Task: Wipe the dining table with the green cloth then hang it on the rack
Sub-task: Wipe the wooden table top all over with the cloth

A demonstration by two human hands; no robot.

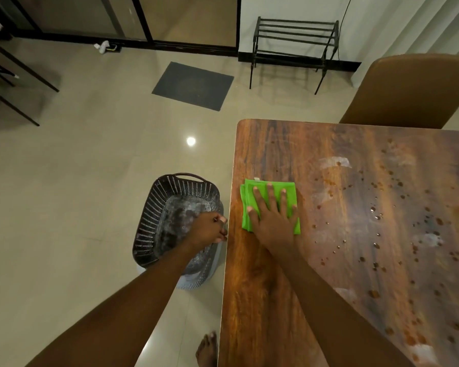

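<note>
Beside the table (329, 160), dark basket (154, 218); right hand (273, 218) flat, fingers spread, on green cloth (260, 186)

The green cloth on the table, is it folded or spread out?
Folded: the green cloth shows stacked layered edges at its left side, under the flat right hand.

— What is seen of the floor?
— Glossy beige tiles (77, 168) are laid throughout, and a ceiling light is mirrored as a bright spot (191, 141). A grey mat (193, 85) is placed near the black-framed glass doors (133, 19).
— And the furniture?
— A brown chair (411, 91) is set at the far side, thin black chair legs (16, 75) are seen at the left, and a pale curtain (419, 25) is hung at the right.
</note>
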